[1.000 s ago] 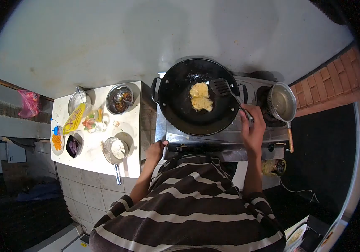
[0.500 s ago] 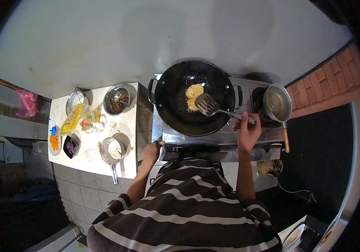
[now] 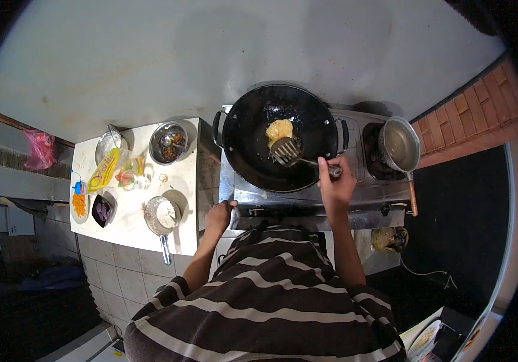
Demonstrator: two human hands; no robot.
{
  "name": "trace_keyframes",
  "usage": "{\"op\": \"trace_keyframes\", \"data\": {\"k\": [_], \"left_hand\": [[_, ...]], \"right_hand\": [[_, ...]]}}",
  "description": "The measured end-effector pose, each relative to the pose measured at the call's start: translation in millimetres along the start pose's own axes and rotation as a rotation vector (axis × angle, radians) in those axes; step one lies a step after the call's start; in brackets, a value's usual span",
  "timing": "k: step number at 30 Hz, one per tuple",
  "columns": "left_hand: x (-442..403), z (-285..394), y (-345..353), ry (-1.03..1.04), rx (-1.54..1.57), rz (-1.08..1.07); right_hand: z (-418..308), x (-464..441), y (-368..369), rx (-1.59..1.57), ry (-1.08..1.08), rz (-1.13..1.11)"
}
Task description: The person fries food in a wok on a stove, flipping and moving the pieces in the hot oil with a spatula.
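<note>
One stove (image 3: 370,192) is topped by a black wok (image 3: 248,145). A slotted spatula (image 3: 293,155) is clamped by its handle in the right hand's (image 3: 336,186) grip. The left hand (image 3: 219,216) is placed at the stove's front edge; its grip state cannot be told. In the wok, yellow food (image 3: 279,128) is partly hidden by the spatula.

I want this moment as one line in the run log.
Right hand: holding slotted spatula, its head over part of yellow food in wok; left hand: at stove's front left corner; pot: right of wok
</note>
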State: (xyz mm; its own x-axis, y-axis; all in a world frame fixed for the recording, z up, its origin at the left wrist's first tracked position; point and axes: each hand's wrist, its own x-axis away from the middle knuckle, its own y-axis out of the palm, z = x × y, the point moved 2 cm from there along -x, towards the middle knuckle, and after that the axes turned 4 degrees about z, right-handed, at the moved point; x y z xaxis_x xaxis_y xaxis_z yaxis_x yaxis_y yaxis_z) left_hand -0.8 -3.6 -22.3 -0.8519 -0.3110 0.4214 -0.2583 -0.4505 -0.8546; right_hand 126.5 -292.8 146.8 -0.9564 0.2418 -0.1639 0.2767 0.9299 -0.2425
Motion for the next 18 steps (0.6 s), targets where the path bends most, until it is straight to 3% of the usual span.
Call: {"op": "trace_keyframes", "data": {"k": [1,5,10,14,18], "left_hand": [[-2,-2,4,-0.008,-0.005,-0.021],[-7,-9,11,-0.013,0.024,-0.014],[-8,-11,15,0.002,-0.013,-0.038],[-7,-7,8,-0.034,0.028,-0.05],[-11,-11,11,0.007,0.045,-0.057]], "right_hand": [[1,0,-2,0.122,-0.104,0.006],[1,0,-3,0.101,-0.089,-0.013],[-11,2,-2,-0.071,0.151,-0.189],[-11,4,-3,-0.04,0.189,-0.278],[-17,9,-1,0.069,-0.11,-0.326]]}}
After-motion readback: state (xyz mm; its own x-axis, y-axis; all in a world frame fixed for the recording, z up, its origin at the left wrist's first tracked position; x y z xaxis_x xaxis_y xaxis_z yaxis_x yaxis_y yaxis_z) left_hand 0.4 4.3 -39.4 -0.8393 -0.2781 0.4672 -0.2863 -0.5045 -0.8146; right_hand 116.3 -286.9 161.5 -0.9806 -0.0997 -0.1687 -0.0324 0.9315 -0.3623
